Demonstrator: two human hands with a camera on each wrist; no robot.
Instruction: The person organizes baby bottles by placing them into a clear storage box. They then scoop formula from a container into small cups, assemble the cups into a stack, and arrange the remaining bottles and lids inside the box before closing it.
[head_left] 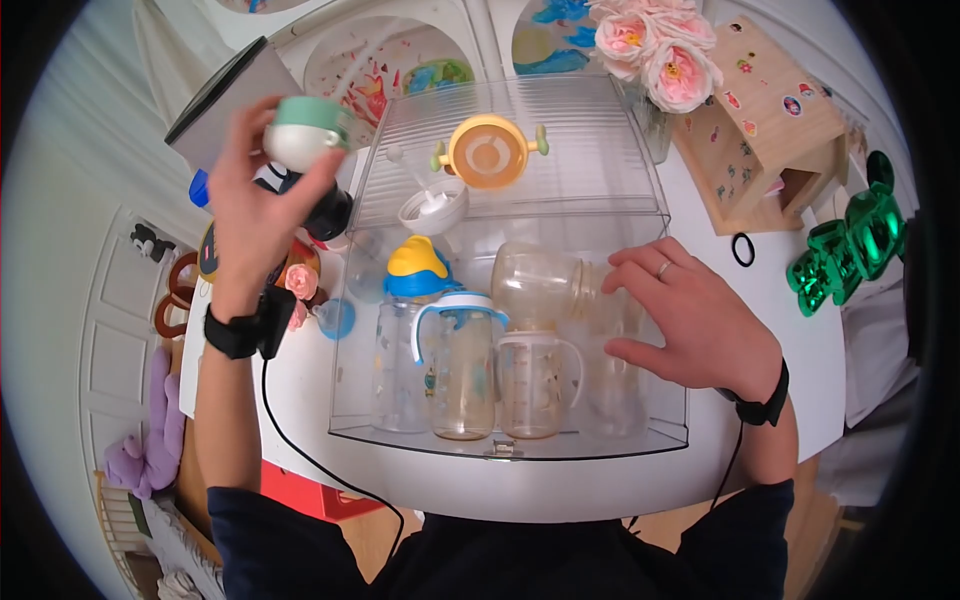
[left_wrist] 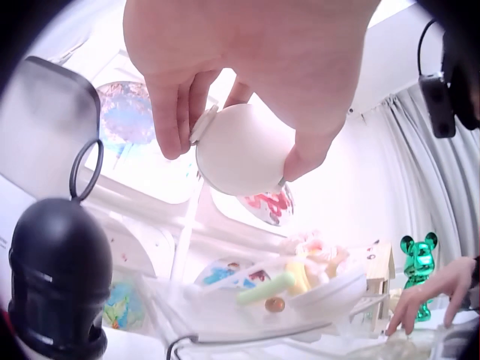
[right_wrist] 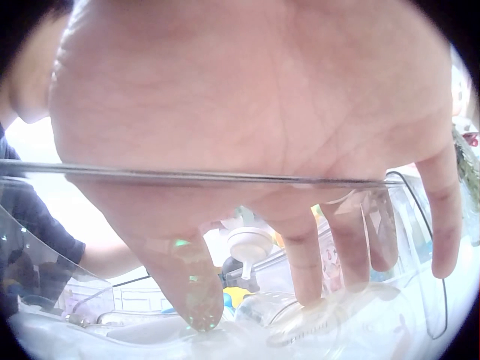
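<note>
My left hand (head_left: pixel 262 205) grips a small rounded container (head_left: pixel 306 132) with a green top and white body, held up beyond the left side of a clear plastic box (head_left: pixel 510 452). From below, the left wrist view shows its smooth white underside, pinched between thumb and fingers. My right hand (head_left: pixel 690 320) reaches over the box's right side with its fingers spread, fingertips close to a clear bottle (head_left: pixel 535 283) lying on its side. Other clear bottles stand in the box: one with a yellow-and-blue top (head_left: pixel 417 268), one with a white-and-blue handle (head_left: pixel 462 370), and a smaller handled one (head_left: pixel 530 385).
A yellow ring-shaped lid (head_left: pixel 487 151) with green handles and a white straw top (head_left: pixel 434 207) rest on the ribbed box cover. Pink flowers (head_left: pixel 682 75), a wooden house (head_left: pixel 750 130) and a shiny green bear figure (head_left: pixel 850 245) stand to the right. A black bottle (left_wrist: pixel 60 281) is at left.
</note>
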